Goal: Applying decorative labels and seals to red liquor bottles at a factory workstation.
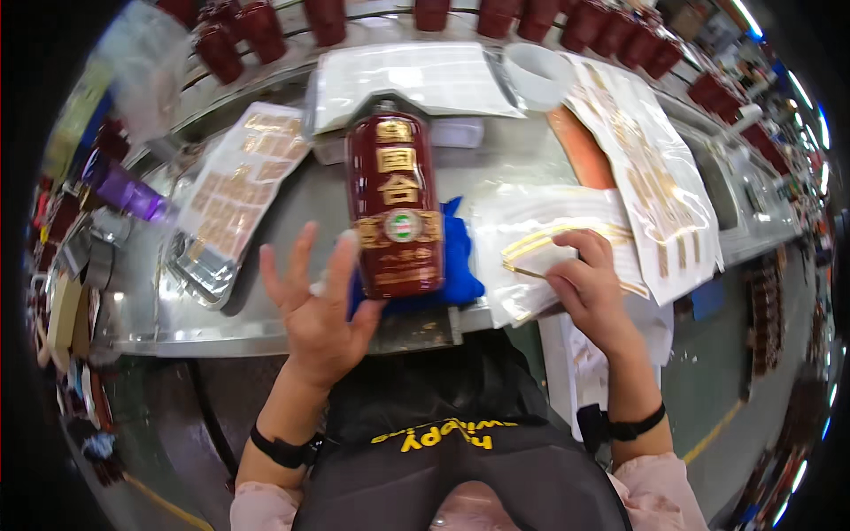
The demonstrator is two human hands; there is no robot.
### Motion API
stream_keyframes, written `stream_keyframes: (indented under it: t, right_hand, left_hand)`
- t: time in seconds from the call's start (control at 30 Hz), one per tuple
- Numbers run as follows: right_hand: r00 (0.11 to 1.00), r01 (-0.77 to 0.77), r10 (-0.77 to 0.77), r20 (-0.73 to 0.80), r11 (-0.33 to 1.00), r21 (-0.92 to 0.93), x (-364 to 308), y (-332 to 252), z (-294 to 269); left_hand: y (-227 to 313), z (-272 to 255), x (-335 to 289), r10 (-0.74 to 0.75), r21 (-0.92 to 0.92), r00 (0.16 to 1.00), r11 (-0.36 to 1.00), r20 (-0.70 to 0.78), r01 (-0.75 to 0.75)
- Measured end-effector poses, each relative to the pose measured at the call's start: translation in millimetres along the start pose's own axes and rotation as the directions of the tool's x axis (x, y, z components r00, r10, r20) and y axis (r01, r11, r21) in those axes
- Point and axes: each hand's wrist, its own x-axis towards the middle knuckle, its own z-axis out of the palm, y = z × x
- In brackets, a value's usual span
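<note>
A dark red bottle (396,190) with gold characters and a round green-and-white emblem lies on a blue cloth (459,257) at the middle of the bench. Beside its lower left edge is my left hand (320,305), fingers spread, holding nothing. My right hand (591,285) is over white backing sheets (522,212) that carry curved gold strips. Between its thumb and fingers it pinches a thin gold strip (527,269), whose free end points left.
A label sheet (257,164) rests on a metal tray (199,274) at left, near a purple bottle (124,190). White sheets (407,80) and a white bowl (537,75) stand behind. More gold-strip sheets (651,168) lie at right. Dark red bottles (261,31) line the far side.
</note>
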Motion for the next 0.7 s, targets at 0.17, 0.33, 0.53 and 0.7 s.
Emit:
stream_keyframes:
  t: [0.17, 0.33, 0.53, 0.7]
  right_hand:
    - [0.998, 0.016, -0.021, 0.062, 0.997, 0.073, 17.9, -36.9, -29.1]
    - [0.987, 0.131, -0.145, 0.074, 0.978, 0.165, 41.7, -81.3, -35.1]
    - [0.958, 0.25, -0.279, 0.063, 0.924, 0.289, 67.7, -117.6, -11.8]
    - [0.984, 0.131, -0.161, 0.071, 0.94, 0.314, 61.6, -110.8, 17.0]
  left_hand:
    - [9.2, -1.8, 18.3, 0.158, 0.06, 0.984, 0.986, -0.081, -0.154]
    - [-2.3, 4.0, 1.6, 0.022, -0.261, 1.0, 0.965, -0.018, -0.026]
    - [6.0, -18.0, 25.7, -0.08, -0.61, 0.987, 0.778, 0.137, 0.148]
    - [-0.5, -7.2, 2.2, -0.242, -0.657, 0.957, 0.698, 0.159, 0.286]
